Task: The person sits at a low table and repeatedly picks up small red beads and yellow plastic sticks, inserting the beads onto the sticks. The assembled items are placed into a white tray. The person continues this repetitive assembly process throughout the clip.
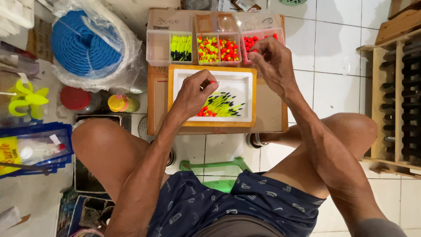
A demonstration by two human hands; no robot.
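Observation:
My left hand (194, 94) hovers over a white tray with an orange rim (210, 124) and pinches a thin stick with a small red bead at its tip (212, 82). A pile of yellow-and-black floats with red beads (221, 106) lies in the tray. My right hand (272, 62) reaches over the clear compartment of red beads (252, 41), fingertips pinched together; whether a bead is between them I cannot tell. Neighbouring compartments hold yellow-black sticks (180, 47) and yellow-red beads (218, 49).
The tray rests on a cardboard box (272, 114) between my knees. A blue rope coil in plastic (83, 44) sits at the left, with jars (76, 98) below it. A wooden rack (397, 101) stands on the right. A green stool (219, 169) is under me.

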